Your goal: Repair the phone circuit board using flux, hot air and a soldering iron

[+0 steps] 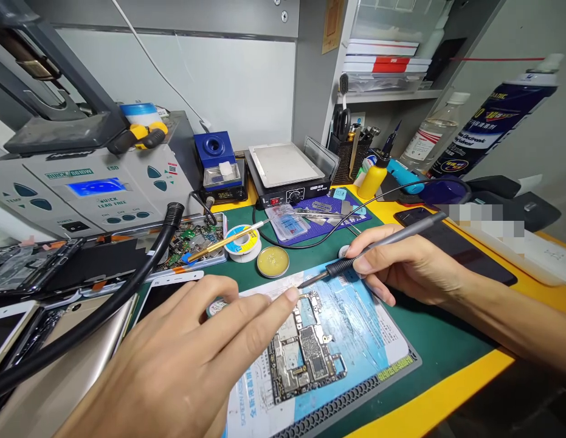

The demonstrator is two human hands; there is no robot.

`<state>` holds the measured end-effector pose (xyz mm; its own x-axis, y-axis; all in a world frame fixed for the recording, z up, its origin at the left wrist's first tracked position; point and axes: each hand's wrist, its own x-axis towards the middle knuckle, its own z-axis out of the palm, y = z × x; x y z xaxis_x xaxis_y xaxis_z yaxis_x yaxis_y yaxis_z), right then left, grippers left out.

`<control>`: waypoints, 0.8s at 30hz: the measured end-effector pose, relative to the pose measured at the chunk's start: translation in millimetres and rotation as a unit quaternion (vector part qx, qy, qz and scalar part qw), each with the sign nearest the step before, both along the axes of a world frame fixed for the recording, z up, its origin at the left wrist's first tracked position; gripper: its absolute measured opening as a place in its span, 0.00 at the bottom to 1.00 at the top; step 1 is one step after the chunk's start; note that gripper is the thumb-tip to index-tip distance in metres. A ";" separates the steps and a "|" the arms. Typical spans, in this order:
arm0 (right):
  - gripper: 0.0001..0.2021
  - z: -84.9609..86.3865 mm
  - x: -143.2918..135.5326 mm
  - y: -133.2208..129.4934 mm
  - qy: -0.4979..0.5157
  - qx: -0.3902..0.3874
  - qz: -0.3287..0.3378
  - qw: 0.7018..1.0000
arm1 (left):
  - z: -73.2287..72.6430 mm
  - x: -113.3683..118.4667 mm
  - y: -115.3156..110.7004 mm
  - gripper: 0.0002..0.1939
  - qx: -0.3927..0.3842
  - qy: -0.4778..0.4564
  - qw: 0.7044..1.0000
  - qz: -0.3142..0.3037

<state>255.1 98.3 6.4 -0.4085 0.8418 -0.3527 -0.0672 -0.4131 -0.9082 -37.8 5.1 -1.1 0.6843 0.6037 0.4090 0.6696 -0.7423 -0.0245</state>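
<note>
My right hand (396, 261) grips a grey soldering iron (341, 266) like a pen, its tip pointing left at the upper edge of a phone circuit board (305, 353). The board lies on a blue and white printed sheet over a grey mat (403, 368). My left hand (200, 353) reaches over the board's left side with index and middle fingers stretched out. Its index fingertip is beside the iron's tip; whether it touches the board I cannot tell. A small round object (215, 307) shows partly behind the left hand.
A tin of yellow paste (273, 261) and a solder spool (243, 242) stand behind the board. Hot-air station (91, 188) and its black hose (146, 274) occupy the left, above several phones. A heating plate (289, 167) is at the back. The iron's cable (328, 234) loops behind my right hand.
</note>
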 end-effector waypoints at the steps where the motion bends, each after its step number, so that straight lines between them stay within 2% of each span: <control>1: 0.07 0.0 0.1 0.0 0.001 0.001 -0.001 1.000 | 0.8 0.4 -1.0 0.32 0.001 0.001 1.000 -0.001; 8: 0.07 1.7 0.0 0.5 0.005 -0.004 0.006 1.000 | 6.2 4.7 -8.8 0.31 0.003 0.005 1.000 0.026; 14: 0.05 2.2 0.6 1.2 0.019 0.011 0.005 1.000 | 1.0 -0.3 -4.8 0.34 0.006 -0.006 1.000 0.006; 24: 0.06 5.1 0.2 1.5 0.046 0.012 -0.017 0.999 | -1.2 -3.3 -7.4 0.32 0.002 -0.004 1.000 0.014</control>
<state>255.3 99.8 11.5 -0.4103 0.8634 -0.2936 -0.1647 -0.3868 -0.9073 -41.1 -2.3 -2.3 0.6643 0.6202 0.4172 0.6896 -0.7238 -0.0219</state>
